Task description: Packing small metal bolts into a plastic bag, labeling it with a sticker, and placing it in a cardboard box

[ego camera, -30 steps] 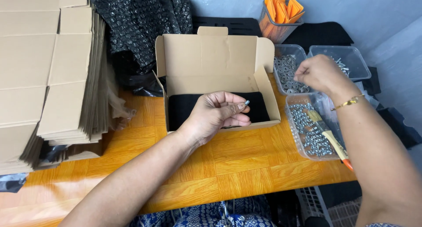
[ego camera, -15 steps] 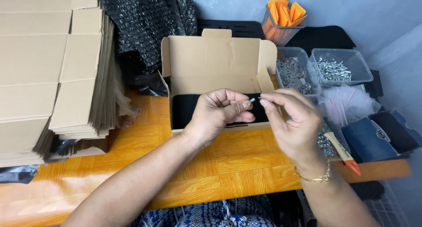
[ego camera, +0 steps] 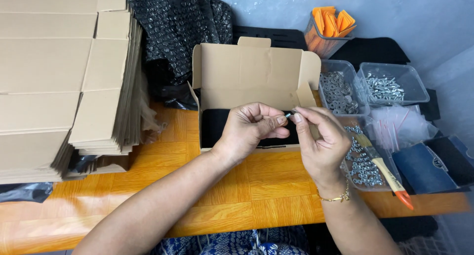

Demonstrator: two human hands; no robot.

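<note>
Left hand (ego camera: 252, 129) and right hand (ego camera: 318, 139) meeting above the front edge of an open cardboard box (ego camera: 254, 75), fingertips pinched together on one small metal part (ego camera: 289, 115). Left hand curled into a loose fist, thumb and forefinger closed on the part; right thumb and forefinger gripping its other end. Too small to tell whether a bolt or a nut. Box set mid-table on the orange wooden table (ego camera: 237, 186), lid flap raised, black lining inside. Stack of flat cartons (ego camera: 59, 77) piled along the left edge. Black bubble wrap (ego camera: 177, 33) heaped at the back. Toward the right edge: clear tubs of washers (ego camera: 338, 92) and screws (ego camera: 385, 87), a tray of nuts (ego camera: 363, 163) near the right wrist, a brush (ego camera: 382, 168) lying across that tray. Orange items in a mesh cup (ego camera: 328, 30) at the back right corner.
</note>
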